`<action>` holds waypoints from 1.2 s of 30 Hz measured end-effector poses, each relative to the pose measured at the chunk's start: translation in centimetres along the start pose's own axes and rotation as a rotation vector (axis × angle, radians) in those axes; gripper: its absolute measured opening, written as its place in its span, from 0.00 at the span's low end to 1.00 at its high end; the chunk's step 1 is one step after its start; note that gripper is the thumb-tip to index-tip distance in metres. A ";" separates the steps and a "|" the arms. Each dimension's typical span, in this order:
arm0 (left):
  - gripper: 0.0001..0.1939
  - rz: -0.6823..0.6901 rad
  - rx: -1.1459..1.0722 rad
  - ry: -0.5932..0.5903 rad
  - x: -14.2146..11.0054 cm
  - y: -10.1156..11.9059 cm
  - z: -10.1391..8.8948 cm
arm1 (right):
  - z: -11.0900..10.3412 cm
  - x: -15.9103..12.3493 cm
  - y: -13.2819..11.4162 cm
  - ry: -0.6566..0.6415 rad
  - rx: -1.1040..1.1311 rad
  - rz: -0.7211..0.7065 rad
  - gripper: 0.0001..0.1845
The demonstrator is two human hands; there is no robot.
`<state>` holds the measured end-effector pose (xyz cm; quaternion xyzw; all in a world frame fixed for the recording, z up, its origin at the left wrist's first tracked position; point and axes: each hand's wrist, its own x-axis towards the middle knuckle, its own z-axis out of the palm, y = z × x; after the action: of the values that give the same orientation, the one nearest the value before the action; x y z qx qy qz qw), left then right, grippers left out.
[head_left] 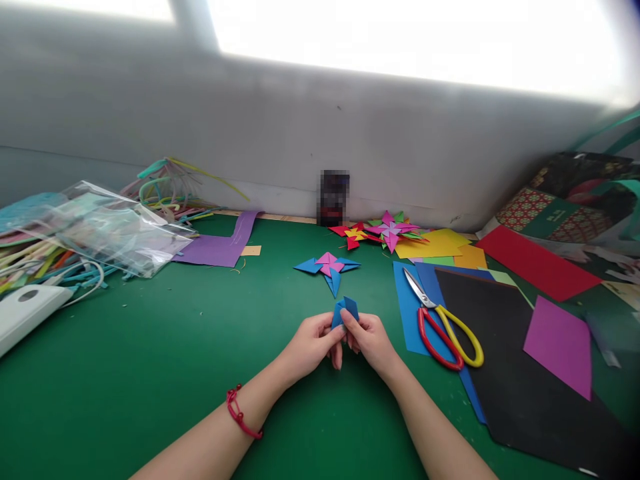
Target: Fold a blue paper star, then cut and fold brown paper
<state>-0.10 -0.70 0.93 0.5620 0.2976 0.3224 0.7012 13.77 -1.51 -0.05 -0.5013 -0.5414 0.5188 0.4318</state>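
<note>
Left hand (311, 347) and right hand (371, 341) pinch blue folded-paper piece (345, 311), short of far edge of green tabletop (200, 353); creasing warrants aligned edges.

Clock directions are taken from the folded paper (351, 307), which is bright blue against a solid green tabletop (175, 347). At 12, a paper star (329, 263) has blue points and a pink centre. At 1, a layered star (391, 229) shows pink over green. At 2, yellow sheets (430, 245) and, farther out, a box (523, 207) patterned in red and cream with a teal-green band. At 3, scissors (428, 303) with one red handle, one yellow, then a magenta sheet (563, 347). At 4, a black sheet (500, 373). Between 7 and 8, a red bracelet (239, 418). At 10, purple paper (213, 252).
</note>
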 end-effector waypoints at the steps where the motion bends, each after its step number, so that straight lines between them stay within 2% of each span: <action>1: 0.11 0.000 0.006 0.011 0.0 0.0 0.0 | 0.0 0.0 0.0 0.001 -0.007 0.006 0.27; 6: 0.10 0.009 0.067 0.060 0.0 -0.3 0.1 | 0.1 -0.1 0.0 0.026 -0.040 -0.007 0.27; 15: 0.11 0.013 0.115 0.078 -0.2 -0.3 0.1 | 0.2 -0.1 0.2 0.051 -0.087 -0.022 0.28; 25: 0.11 0.027 0.094 0.083 -0.2 -0.3 -0.1 | -0.2 0.1 0.2 0.049 0.024 -0.023 0.28; 36: 0.06 -0.007 0.028 0.065 0.0 0.1 0.2 | -0.2 0.1 0.1 0.018 -0.001 -0.040 0.26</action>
<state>0.00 -0.77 1.09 0.5598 0.3268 0.3338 0.6844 13.94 -1.40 -0.18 -0.4952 -0.5475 0.5054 0.4468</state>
